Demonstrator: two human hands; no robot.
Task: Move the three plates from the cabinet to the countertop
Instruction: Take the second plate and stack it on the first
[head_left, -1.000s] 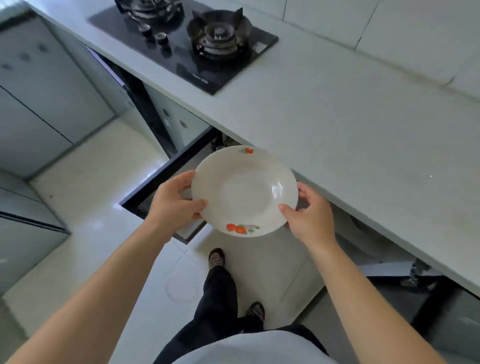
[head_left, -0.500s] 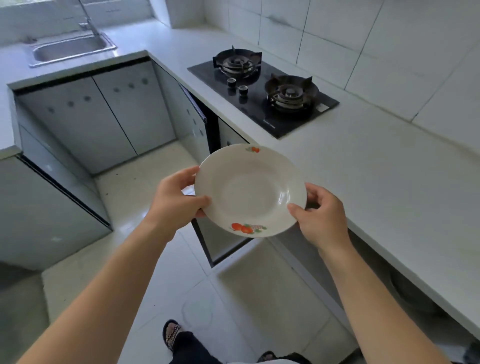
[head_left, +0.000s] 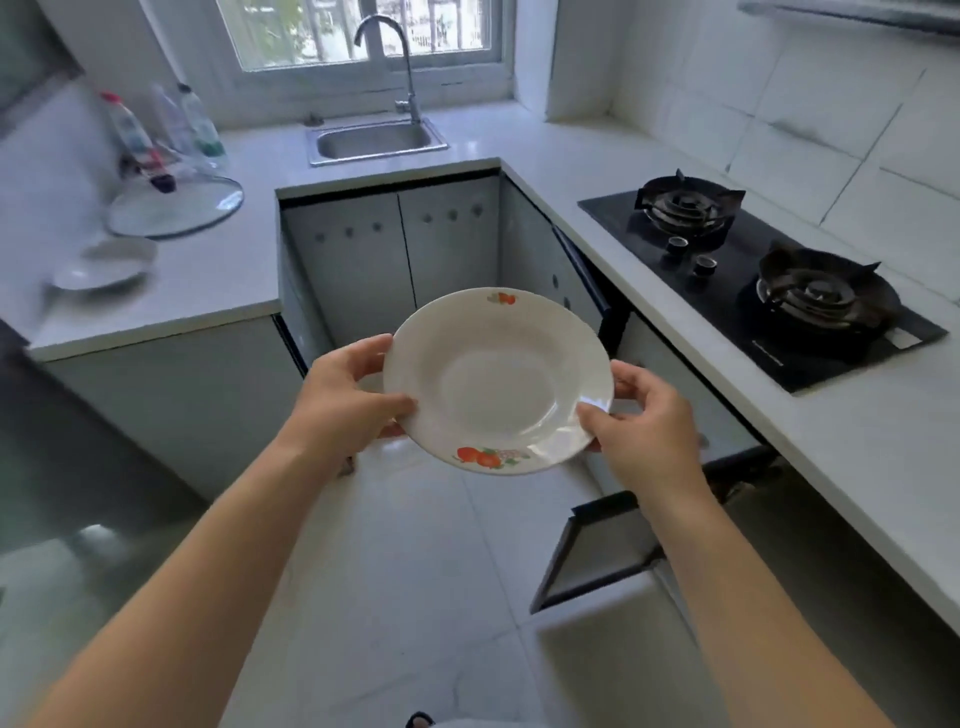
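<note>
The plate (head_left: 496, 382), white with red fruit prints on its near and far rim, was held in the air over the floor (head_left: 415, 545), tilted slightly toward the camera, between the two hands. The left hand (head_left: 343, 400) pinched its left edge: the thumb lay across the top of the rim and the fingers (head_left: 370, 349) curled behind and under it. The right hand (head_left: 644, 421) gripped the right edge the same way, thumb on the rim and curled fingers behind the plate.

The plate touched no counter. It hung in the aisle between the two runs, in front of the grey cabinet doors (head_left: 415, 249) under the sink (head_left: 376, 140).

To the right, a dark-framed cabinet door (head_left: 597, 551) stood open below the white counter (head_left: 857, 447), which carried a black two-burner stove (head_left: 763, 280). On the counter's left run lay pale dishes (head_left: 101, 267), too blurred to count, a glass lid (head_left: 176, 205) and several bottles (head_left: 156, 130). A curved faucet (head_left: 389, 47) rose before the window (head_left: 363, 31).
</note>
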